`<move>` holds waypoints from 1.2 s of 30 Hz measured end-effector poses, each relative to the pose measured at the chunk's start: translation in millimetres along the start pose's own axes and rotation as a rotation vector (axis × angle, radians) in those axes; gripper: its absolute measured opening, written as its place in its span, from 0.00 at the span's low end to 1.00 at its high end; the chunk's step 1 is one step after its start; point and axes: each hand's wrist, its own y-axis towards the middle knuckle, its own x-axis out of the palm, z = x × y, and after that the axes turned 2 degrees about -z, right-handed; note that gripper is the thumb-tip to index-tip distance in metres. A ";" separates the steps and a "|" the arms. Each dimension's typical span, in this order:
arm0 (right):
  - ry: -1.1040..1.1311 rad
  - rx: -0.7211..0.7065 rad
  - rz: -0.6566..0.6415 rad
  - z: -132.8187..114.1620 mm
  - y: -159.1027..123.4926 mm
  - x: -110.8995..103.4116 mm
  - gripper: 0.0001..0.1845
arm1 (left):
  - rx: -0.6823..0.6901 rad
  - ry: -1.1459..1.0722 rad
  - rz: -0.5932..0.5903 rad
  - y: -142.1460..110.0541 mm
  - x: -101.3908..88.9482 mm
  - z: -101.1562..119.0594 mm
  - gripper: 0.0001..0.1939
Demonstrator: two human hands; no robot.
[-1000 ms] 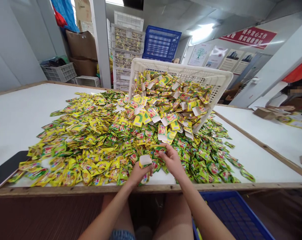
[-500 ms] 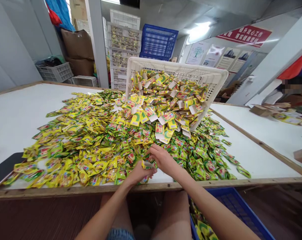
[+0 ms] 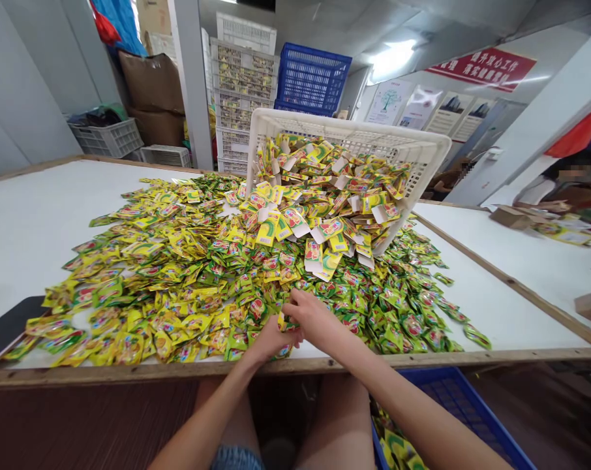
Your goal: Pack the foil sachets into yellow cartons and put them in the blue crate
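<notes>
My left hand (image 3: pixel 271 341) is closed around a small yellow carton (image 3: pixel 281 321), close to the table's front edge. Most of that carton is hidden by my fingers. Over its top end, my right hand (image 3: pixel 315 318) is bent with the fingertips pinched together; what they hold, if anything, cannot be made out. Small yellow and green candy packets (image 3: pixel 178 267) lie heaped around both hands. Behind them a white plastic basket (image 3: pixel 349 125) lies tipped on its side, with flat-topped yellow cartons, several with open white flaps, spilling towards me.
A wooden strip (image 3: pixel 129 373) edges the white table (image 3: pixel 36 215). A dark phone-like slab (image 3: pixel 12 326) lies at the left. Below the table on the right stands a blue crate (image 3: pixel 452 398) with packets inside. Stacked crates (image 3: pixel 244 78) stand behind; another person (image 3: pixel 560 186) sits at right.
My right hand has come down and left onto the carton's top end, covering the opening that showed before. My left hand has stayed in place.
</notes>
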 end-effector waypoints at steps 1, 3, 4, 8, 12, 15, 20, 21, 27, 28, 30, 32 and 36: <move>-0.009 -0.038 -0.003 -2.6 1.9 -1.4 0.13 | 0.009 0.021 0.013 0.0 -0.9 -1.4 0.09; 0.051 -0.034 0.077 -4.2 4.7 -1.1 0.18 | 0.029 0.010 0.000 -0.8 -2.5 -2.3 0.08; 0.090 -0.001 0.138 -3.2 5.4 0.7 0.19 | 0.042 -0.001 -0.025 -1.3 -3.1 -1.9 0.08; 0.053 0.114 0.320 4.9 4.1 13.9 0.10 | 0.086 -0.034 -0.113 -1.8 -4.3 0.8 0.09; 0.086 0.061 0.432 3.9 -4.3 27.8 0.06 | 0.090 0.008 -0.085 0.3 -5.8 -1.6 0.09; 0.187 0.051 0.435 -2.1 -13.3 33.9 0.07 | 0.089 0.017 0.044 1.7 -6.9 -6.0 0.19; 0.325 0.132 0.371 -5.9 -25.4 38.3 0.05 | 0.072 0.112 0.052 1.1 -5.6 -6.6 0.22; 0.351 0.160 0.385 -5.1 -27.3 40.3 0.05 | 0.058 0.141 0.056 -0.3 -5.0 -5.0 0.21; 0.667 0.212 0.340 -3.5 -35.9 64.1 0.10 | 0.076 0.182 0.237 -24.2 -1.7 5.0 0.28; 0.794 0.230 0.372 -5.3 -36.3 68.2 0.12 | 0.095 0.165 0.270 -28.7 -1.3 5.6 0.29; 1.021 0.283 0.471 -10.3 -35.9 74.7 0.14 | 0.131 0.141 0.300 -35.2 -1.1 5.8 0.28; 1.103 0.314 0.542 -15.1 -34.8 79.1 0.14 | 0.144 0.154 0.284 -37.4 -2.1 4.5 0.26; 0.962 0.286 0.516 -17.9 -32.1 80.5 0.10 | 0.137 0.267 0.250 -34.1 -8.0 0.3 0.19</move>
